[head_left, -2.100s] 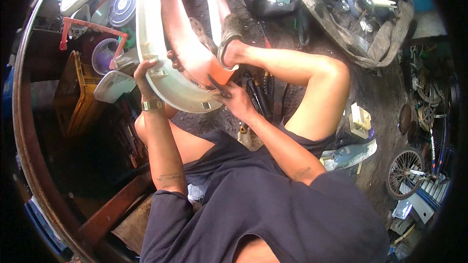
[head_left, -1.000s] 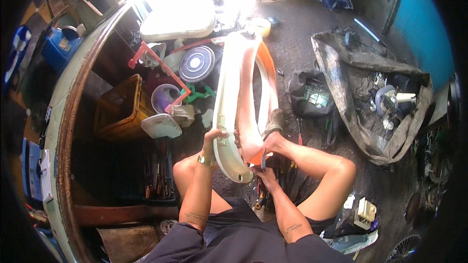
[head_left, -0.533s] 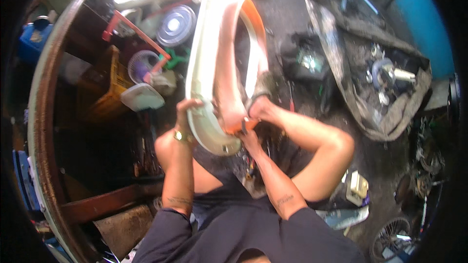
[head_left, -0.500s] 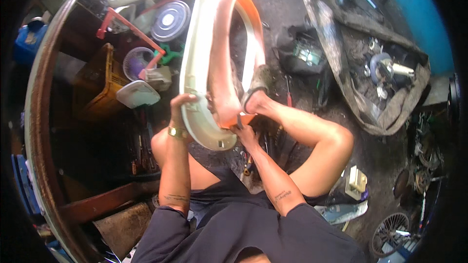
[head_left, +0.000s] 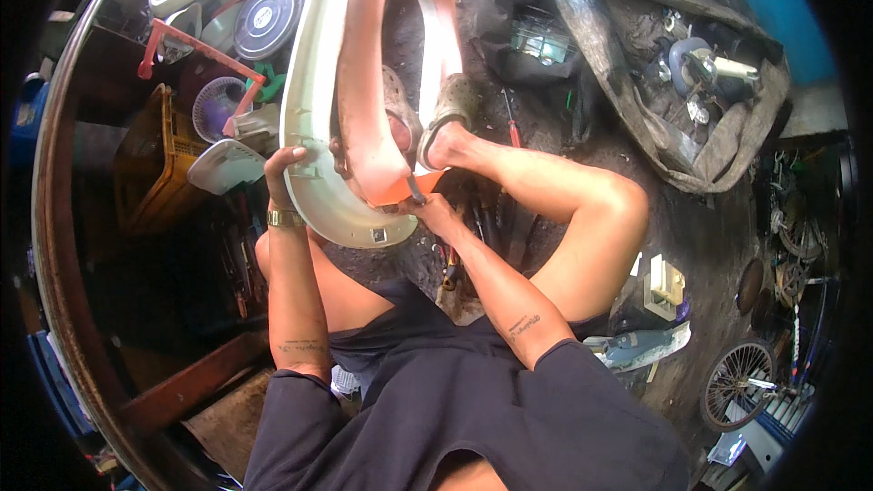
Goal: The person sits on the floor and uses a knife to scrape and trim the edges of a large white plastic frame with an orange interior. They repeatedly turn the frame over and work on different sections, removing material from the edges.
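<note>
A: Item one, nearest: the hands.

B: Left hand (head_left: 284,173), fingers curled and clamped over the outer edge of the white curved body panel (head_left: 314,118), thumb side toward the person, gold bracelet (head_left: 285,217) at the wrist. Right hand (head_left: 435,212), fingers pinched together round a slim dark tool (head_left: 414,189), its tip pressed against the orange inner panel (head_left: 400,186).

A: Where does the panel lie against those grips?

B: Its rounded lower end sits between the two hands, left hand on its left rim, right hand at its lower right corner. From there it arches up and away toward the top of the view, white outside, orange within.

A: Item two, behind the hands?

B: A foot in a worn sandal (head_left: 447,109) presses against the orange strip, knee raised to the right. A red-handled screwdriver (head_left: 513,127) lies on the ground just beside that foot.

A: Farther out?

B: Left: yellow crate (head_left: 150,164), red metal frame (head_left: 186,41), round fan grille (head_left: 268,18). Right: a dirty cloth (head_left: 618,82) spread with metal parts; a small spoked wheel (head_left: 735,384) at the lower right.
</note>
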A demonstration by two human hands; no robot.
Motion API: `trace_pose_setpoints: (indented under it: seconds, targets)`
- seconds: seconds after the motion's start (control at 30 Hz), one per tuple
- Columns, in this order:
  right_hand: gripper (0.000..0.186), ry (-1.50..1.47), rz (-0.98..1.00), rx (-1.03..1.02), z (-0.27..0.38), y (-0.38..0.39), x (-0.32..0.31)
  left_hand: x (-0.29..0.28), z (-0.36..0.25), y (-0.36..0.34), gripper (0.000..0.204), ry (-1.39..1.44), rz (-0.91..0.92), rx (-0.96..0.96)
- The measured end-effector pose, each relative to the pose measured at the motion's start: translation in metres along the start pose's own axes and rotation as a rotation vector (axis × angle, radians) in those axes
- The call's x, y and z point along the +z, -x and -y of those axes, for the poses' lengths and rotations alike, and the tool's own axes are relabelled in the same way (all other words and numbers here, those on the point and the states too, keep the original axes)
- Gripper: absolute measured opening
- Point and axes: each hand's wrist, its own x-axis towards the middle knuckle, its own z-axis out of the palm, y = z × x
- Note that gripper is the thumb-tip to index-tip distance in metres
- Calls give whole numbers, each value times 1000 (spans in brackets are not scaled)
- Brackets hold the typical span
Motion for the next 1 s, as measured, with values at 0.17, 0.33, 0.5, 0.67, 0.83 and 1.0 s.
trace_pose_setpoints:
  seconds: [0.17,0.33,0.5,0.67,0.83,1.0]
  targets:
    - [20,-148,-218,66,6,37,-3,-14,1,-7,63,-34,19,-40]
    - [24,154,-344,-375,-17,35,24,-12,-7,6,60,-143,-50,-88]
    - [24,19,-261,-208,-22,27,12,51,35,45,49,-686,-515,479]
    - [21,-74,-33,-91,-8,35,0,42,97,62,27,-620,-610,571]
    - [23,23,12,-91,-5,26,-6,35,96,56,25,-580,-652,567]
    - [26,-38,-143,-115,-7,41,2,17,84,51,26,-588,-658,618]
